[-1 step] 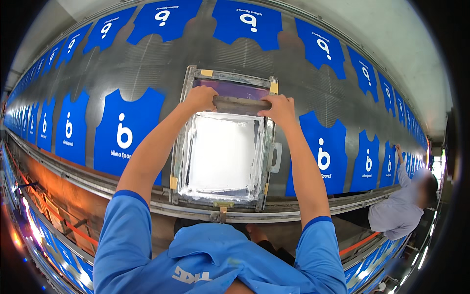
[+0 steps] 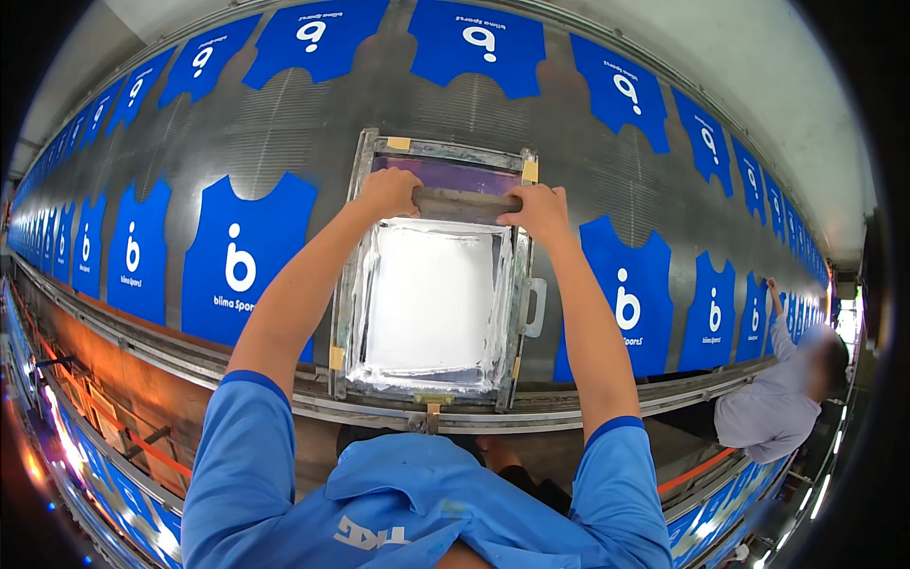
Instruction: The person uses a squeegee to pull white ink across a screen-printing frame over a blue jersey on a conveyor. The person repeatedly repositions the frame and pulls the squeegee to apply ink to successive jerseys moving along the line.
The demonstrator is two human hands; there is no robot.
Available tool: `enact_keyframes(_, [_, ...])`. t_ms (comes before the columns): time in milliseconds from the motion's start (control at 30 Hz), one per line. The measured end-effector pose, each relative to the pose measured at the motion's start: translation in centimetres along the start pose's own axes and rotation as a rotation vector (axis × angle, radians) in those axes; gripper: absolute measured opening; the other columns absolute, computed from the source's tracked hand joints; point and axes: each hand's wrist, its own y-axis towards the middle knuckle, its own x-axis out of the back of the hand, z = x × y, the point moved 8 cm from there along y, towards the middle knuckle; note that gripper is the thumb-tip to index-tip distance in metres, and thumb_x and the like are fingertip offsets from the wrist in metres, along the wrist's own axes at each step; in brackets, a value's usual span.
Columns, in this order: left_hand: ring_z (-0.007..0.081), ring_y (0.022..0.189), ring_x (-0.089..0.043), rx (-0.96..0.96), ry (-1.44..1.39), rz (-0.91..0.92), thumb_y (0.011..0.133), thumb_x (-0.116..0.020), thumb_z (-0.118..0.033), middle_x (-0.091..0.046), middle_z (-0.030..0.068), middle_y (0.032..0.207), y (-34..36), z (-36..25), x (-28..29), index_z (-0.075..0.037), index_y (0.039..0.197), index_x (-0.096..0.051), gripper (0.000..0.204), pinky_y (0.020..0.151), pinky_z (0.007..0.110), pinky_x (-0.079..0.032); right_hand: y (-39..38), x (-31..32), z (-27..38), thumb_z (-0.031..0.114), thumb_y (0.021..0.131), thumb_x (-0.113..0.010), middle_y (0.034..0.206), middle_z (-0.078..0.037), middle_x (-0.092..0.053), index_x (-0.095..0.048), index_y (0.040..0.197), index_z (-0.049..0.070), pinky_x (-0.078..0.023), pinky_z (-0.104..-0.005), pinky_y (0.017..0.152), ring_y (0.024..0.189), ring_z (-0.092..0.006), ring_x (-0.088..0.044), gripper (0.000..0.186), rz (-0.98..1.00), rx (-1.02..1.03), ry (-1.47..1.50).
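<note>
My left hand (image 2: 391,193) and my right hand (image 2: 538,209) are closed on the two ends of a squeegee (image 2: 463,203), which lies crosswise near the far end of a screen-printing frame (image 2: 343,294). White ink (image 2: 431,299) covers the mesh on the near side of the squeegee, with thick smeared edges. Beyond it shows a strip of purple mesh (image 2: 450,175). The frame rests on a long dark printing table (image 2: 398,104), and bits of yellow tape mark its corners. A pale handle (image 2: 536,307) sticks out from its right side. What lies under the frame is hidden.
Blue vest-shaped fabric panels (image 2: 213,303) with white prints line both long sides of the table. A metal rail (image 2: 559,417) runs along the near edge. At the right, a person in a grey shirt (image 2: 773,408) reaches over the table. More printed panels lie at lower left.
</note>
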Motion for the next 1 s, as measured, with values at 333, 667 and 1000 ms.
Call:
enact_keyframes(333, [0.0295, 0.085, -0.071, 0.022, 0.013, -0.028, 0.074, -0.084, -0.032, -0.074, 0.0071, 0.084, -8.7, -1.6, -4.0, -0.019, 0.095, -0.079, 0.026, 0.078, 0.044, -0.055, -7.3, -6.5, 1.8, 0.034, 0.073, -0.087, 0.082, -0.009, -0.070, -0.074, 0.093, 0.007, -0.050, -0.0432, 0.082, 0.089, -0.0300, -0.064, 0.036, 0.041, -0.134, 0.112])
enact_keyframes(667, [0.0218, 0.097, -0.070, 0.010, -0.040, -0.271, 0.073, -0.074, -0.008, -0.076, 0.0018, 0.100, -31.9, -8.4, -10.2, -0.017, 0.104, -0.076, 0.032, 0.078, 0.043, -0.047, -28.7, -9.8, 9.5, -0.003, 0.063, -0.077, 0.100, -0.008, -0.069, -0.067, 0.100, 0.006, -0.049, -0.0409, 0.081, 0.096, -0.0314, -0.060, 0.040, -0.179, 0.088, 0.310])
enact_keyframes(1000, [0.0266, 0.080, -0.071, -0.073, -0.067, -0.138, 0.076, -0.075, -0.014, -0.074, 0.0058, 0.081, -23.0, -6.3, -4.4, -0.019, 0.098, -0.076, 0.022, 0.075, 0.044, -0.050, -20.4, -4.2, 7.5, 0.021, 0.072, -0.083, 0.093, 0.000, -0.070, -0.072, 0.096, 0.015, -0.040, -0.0406, 0.089, 0.099, -0.0240, -0.058, 0.028, -0.112, 0.080, 0.069])
